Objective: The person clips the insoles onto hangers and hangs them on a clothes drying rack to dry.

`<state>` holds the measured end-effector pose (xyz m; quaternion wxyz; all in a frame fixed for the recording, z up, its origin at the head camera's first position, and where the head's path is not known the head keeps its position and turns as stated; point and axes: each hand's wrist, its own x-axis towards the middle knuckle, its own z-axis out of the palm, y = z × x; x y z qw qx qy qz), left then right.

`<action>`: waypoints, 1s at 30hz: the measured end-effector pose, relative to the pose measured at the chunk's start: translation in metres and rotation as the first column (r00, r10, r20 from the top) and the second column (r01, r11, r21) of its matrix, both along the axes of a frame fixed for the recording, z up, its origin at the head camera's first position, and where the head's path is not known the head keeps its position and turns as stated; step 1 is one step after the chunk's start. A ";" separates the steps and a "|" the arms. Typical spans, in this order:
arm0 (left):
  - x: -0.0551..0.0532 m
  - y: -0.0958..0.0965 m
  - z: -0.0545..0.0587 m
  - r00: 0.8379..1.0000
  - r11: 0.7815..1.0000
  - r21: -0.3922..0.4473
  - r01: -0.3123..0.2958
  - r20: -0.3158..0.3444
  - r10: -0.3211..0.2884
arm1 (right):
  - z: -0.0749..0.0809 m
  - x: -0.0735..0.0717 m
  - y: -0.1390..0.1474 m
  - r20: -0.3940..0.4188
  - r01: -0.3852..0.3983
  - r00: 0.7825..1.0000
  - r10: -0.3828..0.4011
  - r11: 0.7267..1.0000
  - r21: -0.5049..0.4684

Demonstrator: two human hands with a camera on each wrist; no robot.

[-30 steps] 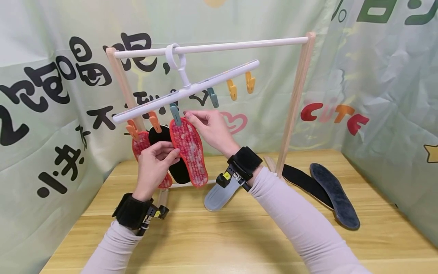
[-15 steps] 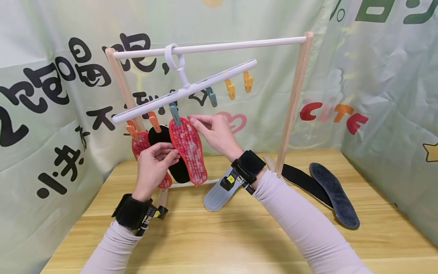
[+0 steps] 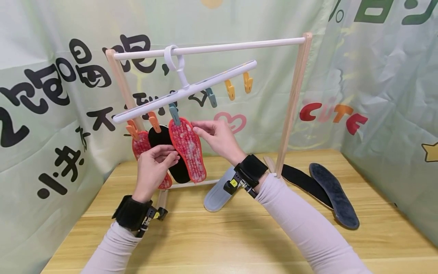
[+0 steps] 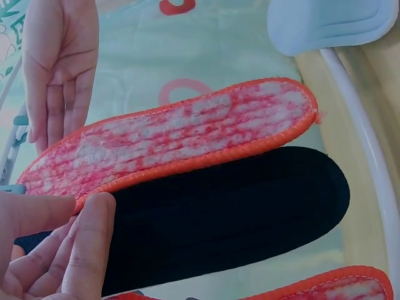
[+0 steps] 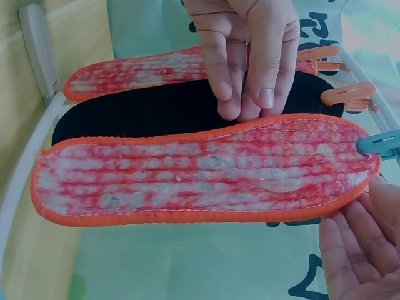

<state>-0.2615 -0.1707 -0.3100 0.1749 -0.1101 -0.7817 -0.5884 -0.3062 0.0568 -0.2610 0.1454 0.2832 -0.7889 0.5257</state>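
Note:
A red-and-white insole (image 3: 187, 150) with an orange border hangs from a teal clip (image 3: 175, 114) on the white hanger (image 3: 186, 90). My left hand (image 3: 154, 163) pinches its left edge between thumb and fingertips. At the upper right edge of that insole is my right hand (image 3: 220, 139), its fingers fairly straight and touching the border, as the right wrist view shows. Behind the left hand hangs a black insole (image 4: 225, 212) from an orange clip (image 3: 154, 122). Farther left, another red insole (image 5: 134, 76) hangs from a second orange clip (image 3: 132, 130), partly hidden.
The hanger hooks over the white bar (image 3: 219, 48) of a wooden-post rack (image 3: 295, 102). Another teal clip (image 3: 211, 97) and two yellow clips (image 3: 230, 90) hold nothing. A grey insole (image 3: 219, 194) lies on the table (image 3: 205, 243); black (image 3: 306, 184) and dark blue (image 3: 335, 196) ones lie right.
My right hand has slid slightly down and right along the insole's edge, away from the clip. The insole's lower end has shifted a little up and left. My left hand has barely moved.

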 end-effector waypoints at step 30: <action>0.001 0.010 -0.014 0.999 0.998 -0.067 0.008 0.042 -0.005 | -0.028 0.000 0.022 0.058 0.042 0.997 -0.043 0.999 0.033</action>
